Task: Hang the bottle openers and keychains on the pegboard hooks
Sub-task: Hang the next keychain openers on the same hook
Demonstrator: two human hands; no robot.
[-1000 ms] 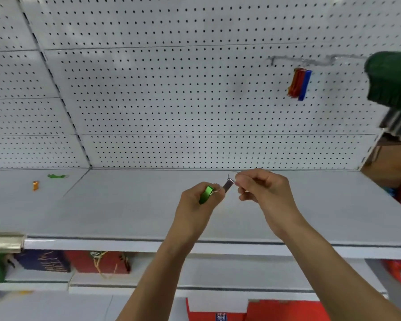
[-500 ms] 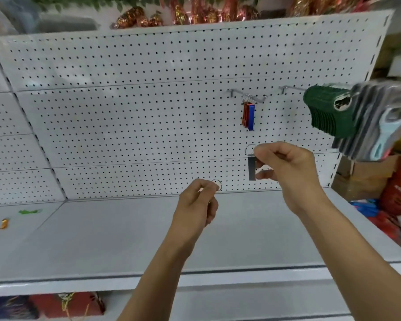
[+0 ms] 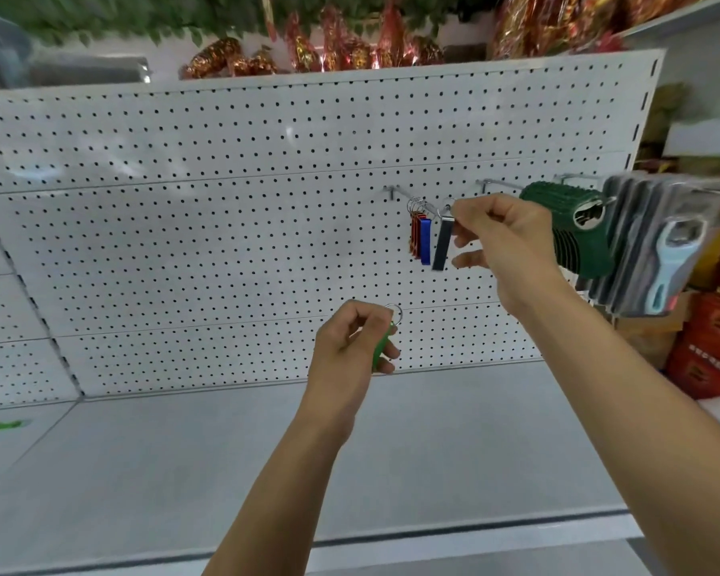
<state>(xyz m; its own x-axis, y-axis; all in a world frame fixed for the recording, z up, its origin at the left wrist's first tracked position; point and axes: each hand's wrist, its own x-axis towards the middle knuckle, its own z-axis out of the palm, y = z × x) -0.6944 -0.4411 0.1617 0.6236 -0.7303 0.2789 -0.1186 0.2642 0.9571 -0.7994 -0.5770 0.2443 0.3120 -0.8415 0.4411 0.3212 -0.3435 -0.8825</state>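
The right hand (image 3: 512, 243) pinches the ring of a dark grey bottle opener (image 3: 441, 245) and holds it at the near tip of a pegboard hook (image 3: 412, 199), so the opener hangs straight down just right of the red and blue openers (image 3: 420, 239) already strung on that hook. Whether the ring is over the tip I cannot tell. Lower and to the left, the left hand (image 3: 352, 347) is curled around a green bottle opener (image 3: 381, 347), its key ring (image 3: 393, 314) poking out above the fingers.

Behind both hands stands the white pegboard (image 3: 184, 243); below it a pale grey shelf (image 3: 184, 471) runs toward me. A small green item (image 3: 3, 426) lies blurred on the shelf at the far left. To the right, close to the raised hand, a thick bunch of green packaged items (image 3: 574, 234) and grey carded openers (image 3: 661, 247) hang on neighbouring hooks, crowding that side. Red cartons (image 3: 707, 351) sit beyond them, and foil decorations (image 3: 350, 52) and green leaves line the top of the board.

Half a second ago the right hand held the grey opener lower, below the hook; it has risen to hook height, while the left hand keeps its grip in much the same place.
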